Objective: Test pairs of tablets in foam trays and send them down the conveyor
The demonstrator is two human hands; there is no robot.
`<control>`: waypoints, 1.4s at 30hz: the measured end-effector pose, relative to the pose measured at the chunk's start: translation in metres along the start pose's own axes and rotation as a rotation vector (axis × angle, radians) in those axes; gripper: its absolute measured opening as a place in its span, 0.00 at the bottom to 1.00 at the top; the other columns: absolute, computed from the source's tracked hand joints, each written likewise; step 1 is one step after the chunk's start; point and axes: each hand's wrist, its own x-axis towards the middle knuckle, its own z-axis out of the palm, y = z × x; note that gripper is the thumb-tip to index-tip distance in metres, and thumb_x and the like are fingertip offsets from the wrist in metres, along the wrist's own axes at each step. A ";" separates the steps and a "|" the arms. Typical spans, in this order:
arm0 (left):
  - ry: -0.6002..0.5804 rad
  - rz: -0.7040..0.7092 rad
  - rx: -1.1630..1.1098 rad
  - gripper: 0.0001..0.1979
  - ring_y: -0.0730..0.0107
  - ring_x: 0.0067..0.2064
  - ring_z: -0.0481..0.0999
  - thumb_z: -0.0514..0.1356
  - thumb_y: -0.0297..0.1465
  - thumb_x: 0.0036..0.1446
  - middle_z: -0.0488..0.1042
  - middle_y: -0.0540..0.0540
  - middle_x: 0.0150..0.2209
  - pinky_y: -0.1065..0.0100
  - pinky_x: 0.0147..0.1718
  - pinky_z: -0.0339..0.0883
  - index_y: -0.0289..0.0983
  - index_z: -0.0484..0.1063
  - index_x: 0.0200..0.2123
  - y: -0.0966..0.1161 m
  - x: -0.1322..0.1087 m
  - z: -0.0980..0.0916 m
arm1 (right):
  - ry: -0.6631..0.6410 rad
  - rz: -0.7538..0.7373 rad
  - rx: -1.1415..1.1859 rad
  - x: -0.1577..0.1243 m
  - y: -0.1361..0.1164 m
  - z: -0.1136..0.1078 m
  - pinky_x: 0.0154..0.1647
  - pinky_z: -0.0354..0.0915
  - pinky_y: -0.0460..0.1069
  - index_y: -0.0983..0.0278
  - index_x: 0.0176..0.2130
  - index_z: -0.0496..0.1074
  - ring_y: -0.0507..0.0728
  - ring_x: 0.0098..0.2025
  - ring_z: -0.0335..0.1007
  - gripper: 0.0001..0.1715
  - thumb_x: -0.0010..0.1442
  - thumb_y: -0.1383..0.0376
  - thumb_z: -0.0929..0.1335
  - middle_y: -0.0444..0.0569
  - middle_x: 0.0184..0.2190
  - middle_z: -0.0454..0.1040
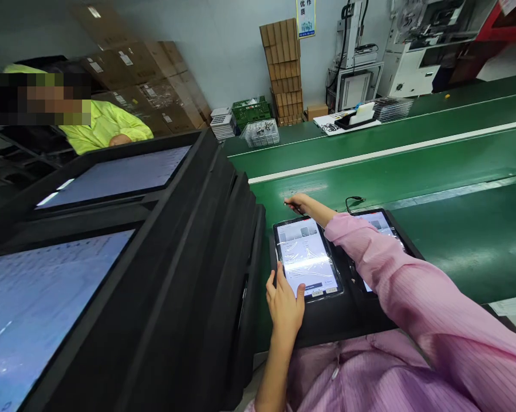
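Your tablet (pixel 311 257) lies face up in a black tray (pixel 343 323), its long axis running away from you, far end tipped slightly left. A second tablet (pixel 375 220) sits to its right in the same tray, partly hidden by your sleeve. Your right hand (pixel 297 202) pinches a dark cable (pixel 298 210) just beyond the far edge; your left hand (pixel 286 306) is spread, ungripping, at the near-left corner. Leftward, the top of the stacked trays (pixel 217 252) holds two lit screens (pixel 133 174).
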 end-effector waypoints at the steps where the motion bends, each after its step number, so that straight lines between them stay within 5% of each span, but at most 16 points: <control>1: 0.002 -0.001 0.000 0.35 0.46 0.65 0.57 0.48 0.44 0.66 0.64 0.28 0.64 0.44 0.59 0.60 0.28 0.51 0.69 0.000 0.000 0.000 | 0.030 -0.003 0.022 0.002 -0.002 -0.004 0.46 0.73 0.55 0.65 0.53 0.70 0.56 0.46 0.73 0.20 0.67 0.57 0.67 0.52 0.49 0.73; 10: 0.009 0.009 -0.032 0.35 0.46 0.65 0.56 0.45 0.46 0.67 0.65 0.30 0.64 0.46 0.60 0.58 0.27 0.52 0.68 -0.004 0.001 0.002 | 0.194 -0.179 0.072 -0.005 -0.005 -0.023 0.43 0.66 0.46 0.67 0.39 0.81 0.55 0.39 0.75 0.17 0.58 0.56 0.74 0.48 0.35 0.81; 17: 0.006 0.010 -0.053 0.35 0.48 0.66 0.56 0.44 0.46 0.68 0.65 0.31 0.64 0.46 0.60 0.58 0.28 0.51 0.69 -0.005 0.000 0.001 | 0.055 -0.264 0.028 -0.017 -0.003 -0.014 0.35 0.67 0.43 0.68 0.33 0.80 0.49 0.27 0.71 0.08 0.56 0.64 0.72 0.47 0.25 0.78; 25: 0.006 -0.010 -0.046 0.34 0.48 0.66 0.57 0.46 0.45 0.68 0.64 0.30 0.64 0.48 0.59 0.59 0.29 0.52 0.68 -0.002 0.000 0.000 | -0.058 -0.338 -0.112 -0.019 0.005 -0.010 0.30 0.59 0.44 0.67 0.28 0.79 0.49 0.25 0.63 0.12 0.52 0.59 0.74 0.41 0.19 0.71; 34: 0.016 0.019 0.023 0.32 0.49 0.65 0.59 0.46 0.41 0.68 0.65 0.30 0.63 0.48 0.58 0.63 0.28 0.51 0.69 -0.003 -0.001 0.001 | -0.007 -0.320 -0.262 -0.010 0.007 -0.001 0.29 0.50 0.47 0.66 0.25 0.77 0.50 0.26 0.57 0.13 0.51 0.58 0.74 0.41 0.18 0.66; 42: 0.016 0.060 0.122 0.47 0.44 0.66 0.59 0.59 0.49 0.59 0.60 0.27 0.66 0.46 0.57 0.64 0.30 0.42 0.70 0.001 -0.003 0.000 | 0.027 -0.303 -0.271 -0.007 0.014 0.004 0.30 0.52 0.46 0.66 0.30 0.78 0.50 0.27 0.58 0.17 0.56 0.54 0.70 0.42 0.22 0.68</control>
